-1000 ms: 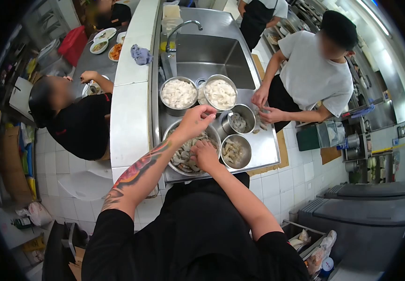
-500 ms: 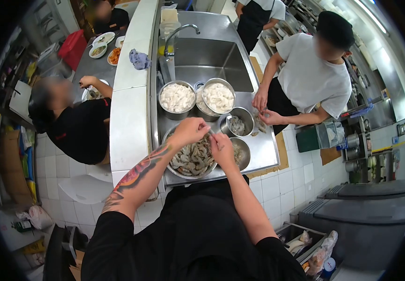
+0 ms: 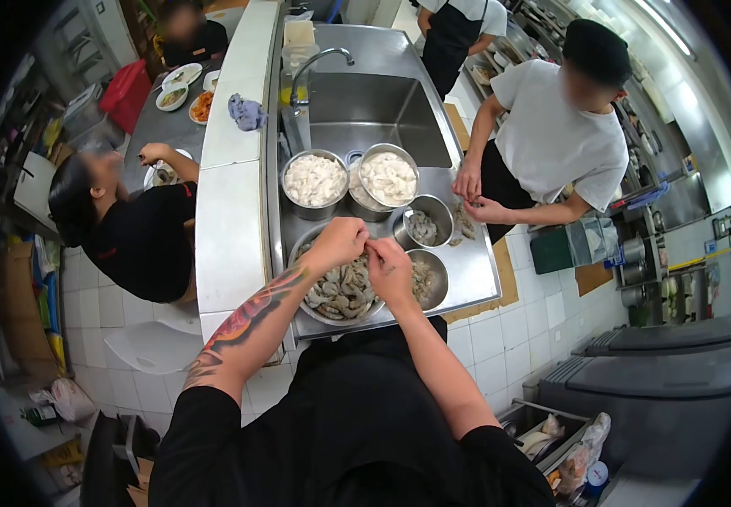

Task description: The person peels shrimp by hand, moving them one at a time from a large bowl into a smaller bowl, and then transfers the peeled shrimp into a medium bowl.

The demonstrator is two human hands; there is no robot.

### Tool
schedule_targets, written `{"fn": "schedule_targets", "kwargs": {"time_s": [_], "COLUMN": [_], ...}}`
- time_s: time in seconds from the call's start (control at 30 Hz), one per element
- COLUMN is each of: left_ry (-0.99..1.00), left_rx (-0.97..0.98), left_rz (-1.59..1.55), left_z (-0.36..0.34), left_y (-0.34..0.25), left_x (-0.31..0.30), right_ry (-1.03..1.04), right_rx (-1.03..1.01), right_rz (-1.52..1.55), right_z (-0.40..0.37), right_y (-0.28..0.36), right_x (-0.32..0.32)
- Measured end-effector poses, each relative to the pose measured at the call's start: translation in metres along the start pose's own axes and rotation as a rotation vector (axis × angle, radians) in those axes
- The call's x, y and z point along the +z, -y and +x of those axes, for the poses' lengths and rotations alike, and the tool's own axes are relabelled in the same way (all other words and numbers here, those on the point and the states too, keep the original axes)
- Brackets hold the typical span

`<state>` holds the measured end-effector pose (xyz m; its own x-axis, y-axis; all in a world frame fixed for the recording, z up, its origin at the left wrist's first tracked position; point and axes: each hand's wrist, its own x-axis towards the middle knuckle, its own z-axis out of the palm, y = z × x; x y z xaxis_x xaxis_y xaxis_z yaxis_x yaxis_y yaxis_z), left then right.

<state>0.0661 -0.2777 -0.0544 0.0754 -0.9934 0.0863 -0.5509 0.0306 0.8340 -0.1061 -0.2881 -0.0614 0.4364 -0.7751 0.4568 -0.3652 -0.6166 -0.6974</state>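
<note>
My left hand (image 3: 342, 242) and my right hand (image 3: 391, 272) meet with pinched fingers above a wide steel bowl (image 3: 329, 320). A small shrimp seems to be between the fingertips, mostly hidden by them. Grey unpeeled shrimp (image 3: 342, 294) fill the bowl below. Beside my right hand is a steel bowl (image 3: 441, 283) with small pale bits in it, perhaps shells. Just behind it, a steel pot (image 3: 444, 215) contains a few grey shrimp (image 3: 422, 228).
Farther back stand steel pots of whitish pieces (image 3: 315, 179), one (image 3: 389, 176) resting on another. Behind them are a sink (image 3: 374, 110) and faucet (image 3: 321, 56). A co-worker in white (image 3: 543, 127) handles shrimp at the counter's right edge. A tiled ledge (image 3: 228, 203) runs along the left.
My hands stay pinched together over the bowl, with the right hand shifted slightly left and the wrists a little turned. The whole view has shifted slightly.
</note>
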Motion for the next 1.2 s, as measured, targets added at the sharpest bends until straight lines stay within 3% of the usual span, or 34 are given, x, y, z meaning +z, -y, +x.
{"fn": "schedule_targets", "kwargs": {"time_s": [0.07,0.13,0.2,0.27,0.33,0.43,0.57,0.7,0.77,1.0,1.07,1.2], "left_ry": [-0.003,0.003,0.014,0.113,0.128,0.092,-0.034,0.031,0.048,0.056,-0.063,-0.059], "left_rx": [0.040,0.043,0.049,-0.027,-0.060,-0.070,-0.052,0.002,0.098,0.024,0.161,0.238], "left_rz": [0.091,0.068,0.044,-0.246,-0.296,-0.293,-0.214,-0.144,-0.330,-0.226,-0.112,-0.076], "left_z": [-0.002,-0.002,-0.001,0.002,0.004,0.005,0.002,0.003,0.001,0.000,0.001,0.000], "left_y": [0.000,0.002,0.000,-0.006,-0.008,-0.008,-0.010,-0.011,-0.017,-0.028,-0.021,-0.025], "left_x": [-0.001,-0.002,-0.001,-0.002,-0.001,-0.005,-0.008,-0.008,-0.007,-0.012,-0.004,-0.005], "right_ry": [0.035,-0.006,-0.028,-0.060,0.184,0.137,0.137,0.142,0.128,0.061,0.051,0.061], "right_rx": [0.068,0.360,0.390,0.418,0.592,0.595,0.584,0.530,0.505,0.377,0.369,0.371], "right_rz": [0.053,0.103,0.279,0.455,0.595,0.730,0.689,0.521,0.479,0.246,0.207,0.157], "right_z": [-0.003,-0.004,-0.006,-0.010,-0.009,-0.009,-0.003,0.003,0.005,0.009,0.007,-0.001], "right_y": [-0.006,-0.012,-0.021,-0.030,-0.032,-0.034,-0.027,-0.024,-0.018,0.003,0.006,0.005], "right_x": [-0.002,-0.006,0.005,0.006,-0.002,0.002,-0.012,-0.014,-0.017,-0.028,-0.031,-0.039]}}
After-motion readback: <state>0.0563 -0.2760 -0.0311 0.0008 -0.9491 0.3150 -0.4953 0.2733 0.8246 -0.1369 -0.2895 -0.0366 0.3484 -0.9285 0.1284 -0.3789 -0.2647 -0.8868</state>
